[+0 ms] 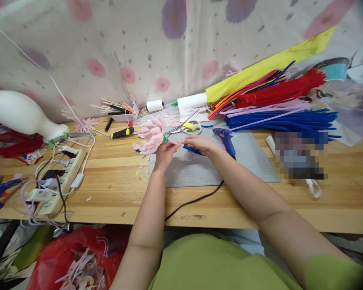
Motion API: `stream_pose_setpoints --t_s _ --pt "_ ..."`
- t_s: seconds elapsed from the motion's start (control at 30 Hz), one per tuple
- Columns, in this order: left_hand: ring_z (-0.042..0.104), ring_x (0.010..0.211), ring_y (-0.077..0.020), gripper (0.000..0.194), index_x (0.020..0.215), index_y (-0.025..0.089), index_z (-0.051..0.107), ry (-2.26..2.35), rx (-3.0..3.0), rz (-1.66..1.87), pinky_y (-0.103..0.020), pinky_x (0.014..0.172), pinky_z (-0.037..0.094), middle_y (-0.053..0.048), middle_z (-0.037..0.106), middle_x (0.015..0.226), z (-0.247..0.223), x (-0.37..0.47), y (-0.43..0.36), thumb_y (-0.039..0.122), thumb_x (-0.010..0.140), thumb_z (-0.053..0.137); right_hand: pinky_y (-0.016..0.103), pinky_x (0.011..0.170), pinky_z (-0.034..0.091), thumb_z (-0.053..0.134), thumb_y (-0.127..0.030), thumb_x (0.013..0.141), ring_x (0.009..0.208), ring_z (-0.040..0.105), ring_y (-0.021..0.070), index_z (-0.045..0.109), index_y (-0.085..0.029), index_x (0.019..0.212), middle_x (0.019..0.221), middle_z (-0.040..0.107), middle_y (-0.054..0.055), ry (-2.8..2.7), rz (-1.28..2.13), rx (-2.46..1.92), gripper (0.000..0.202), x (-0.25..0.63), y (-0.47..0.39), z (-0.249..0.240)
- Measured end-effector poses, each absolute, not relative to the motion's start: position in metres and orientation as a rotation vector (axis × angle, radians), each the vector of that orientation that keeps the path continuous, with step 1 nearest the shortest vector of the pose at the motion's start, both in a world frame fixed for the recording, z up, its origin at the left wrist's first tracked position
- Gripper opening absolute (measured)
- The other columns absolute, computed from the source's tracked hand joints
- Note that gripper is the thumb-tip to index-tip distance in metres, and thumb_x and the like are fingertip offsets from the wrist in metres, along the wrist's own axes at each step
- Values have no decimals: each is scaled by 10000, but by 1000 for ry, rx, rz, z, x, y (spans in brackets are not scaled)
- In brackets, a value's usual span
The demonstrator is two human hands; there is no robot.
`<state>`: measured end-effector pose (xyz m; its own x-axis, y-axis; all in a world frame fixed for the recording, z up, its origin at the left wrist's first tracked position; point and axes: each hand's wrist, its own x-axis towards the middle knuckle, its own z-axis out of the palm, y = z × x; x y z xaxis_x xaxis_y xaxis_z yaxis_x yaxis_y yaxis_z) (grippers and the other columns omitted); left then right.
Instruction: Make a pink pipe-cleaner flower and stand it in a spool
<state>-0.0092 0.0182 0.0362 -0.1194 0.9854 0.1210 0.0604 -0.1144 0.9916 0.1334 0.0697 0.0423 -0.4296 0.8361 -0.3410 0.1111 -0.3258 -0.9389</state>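
Note:
A pink fuzzy flower [153,137] made of pipe cleaners, green at its base, lies sideways with its petals to the left. My left hand [165,156] is closed round its stem just below the green part. The fingers of my right hand [198,143] pinch the pale end of the stem further right. Under the right hand runs a blue pipe cleaner [194,150]; whether the fingers also grip it I cannot tell. Both hands are above the grey cutting mat [187,173]. Scissors [193,127] with pale handles lie just behind them.
Right of my hands lies a blue glue gun [225,140], its black cord crossing the table edge. Bundles of blue pipe cleaners [281,119] and red pipe cleaners [278,90] are at the back right. A power strip [62,181] and a yellow-black cutter [122,133] are on the left.

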Motion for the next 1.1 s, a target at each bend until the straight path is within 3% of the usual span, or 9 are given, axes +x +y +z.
stream_pose_setpoints --t_s 0.27,0.43,0.7,0.87,1.1 --pt "629 873 -189 160 738 187 712 1191 1285 1297 -336 867 444 -24 706 800 37 -7 22 299 626 694 184 493 398 573 -154 648 508 473 64 549 -144 644 563 522 -34 -1339 2028 -966 27 140 82 32" --pt "636 861 -194 158 736 186 714 1186 1266 1285 -350 868 444 -31 709 808 35 -5 24 292 621 696 196 508 431 561 -121 660 557 548 94 553 -134 656 612 570 -6 -1283 2136 -958 16 139 85 33" --pt "606 651 -143 185 683 148 653 1146 1190 1264 -296 734 453 -23 661 649 43 -6 21 317 615 685 162 381 337 475 -108 736 402 412 55 515 -153 711 535 485 -37 -1323 2358 -1064 65 130 84 33" --pt "582 642 -128 189 694 151 621 1170 1247 1228 -263 699 429 -9 641 658 42 -18 24 317 624 677 144 346 293 504 -194 777 372 370 36 533 -159 761 561 494 -37 -1343 2389 -1022 48 128 84 33" --pt "584 715 -123 147 708 163 604 1207 1351 1265 -246 732 422 3 638 702 39 -28 28 287 653 662 198 391 364 521 -440 796 389 466 82 614 -130 703 511 589 30 -1758 2043 -1293 337 138 69 47"
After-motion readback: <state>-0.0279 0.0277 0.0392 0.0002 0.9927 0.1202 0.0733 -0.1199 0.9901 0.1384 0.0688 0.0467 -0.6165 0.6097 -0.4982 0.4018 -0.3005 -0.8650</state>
